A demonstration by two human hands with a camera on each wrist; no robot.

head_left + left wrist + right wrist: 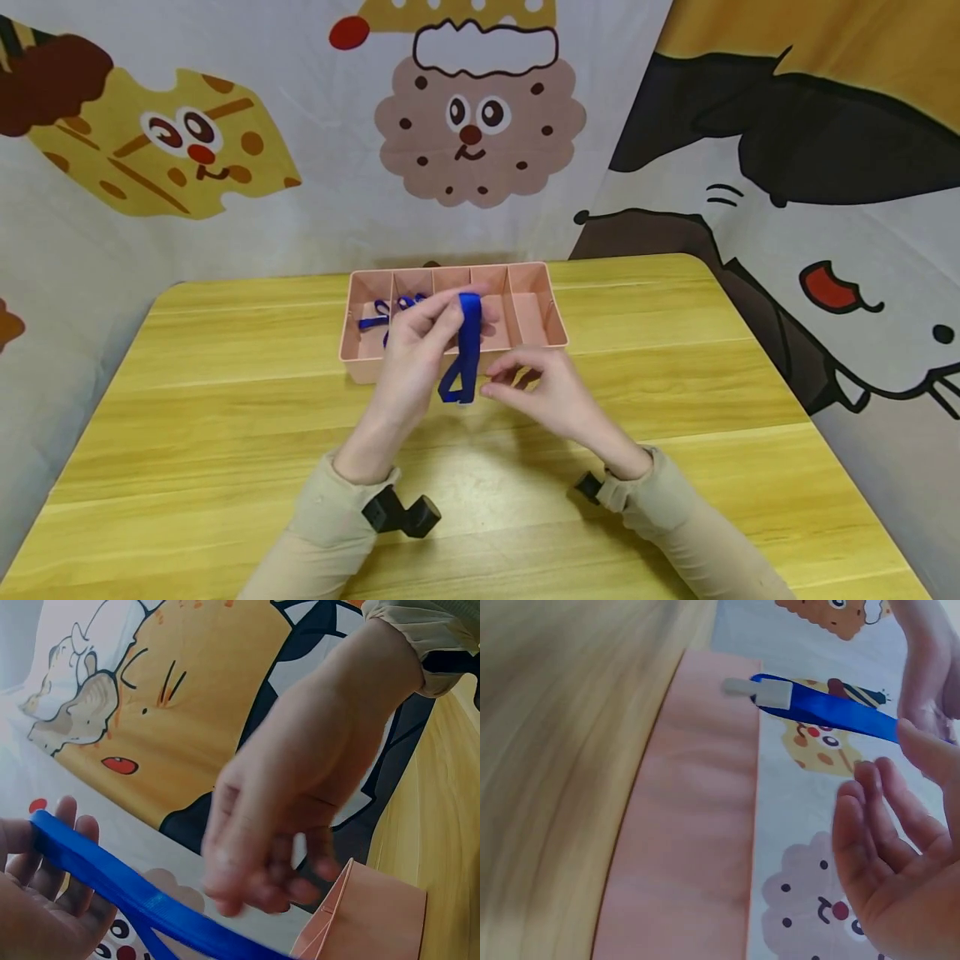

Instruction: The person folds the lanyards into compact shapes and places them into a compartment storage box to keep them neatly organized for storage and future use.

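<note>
A blue lanyard [469, 342] hangs in a loop from my left hand [408, 350], which pinches its top between thumb and fingers. In the right wrist view a white plastic clip [774, 694] shows at the lanyard's lower end. My right hand [543, 390] is just to the right of that lower end, fingers loosely bent and nothing in them. Both hands are in front of a pink divided box [363, 372], with the left one covering part of it. More blue straps [373, 322] lie in the box's left compartments.
The box stands near the far edge of a wooden table [187, 417]. A cloth with cartoon figures [480, 125] hangs behind the table and along its sides. Each wrist bears a small black camera [401, 512] at the sleeve cuff.
</note>
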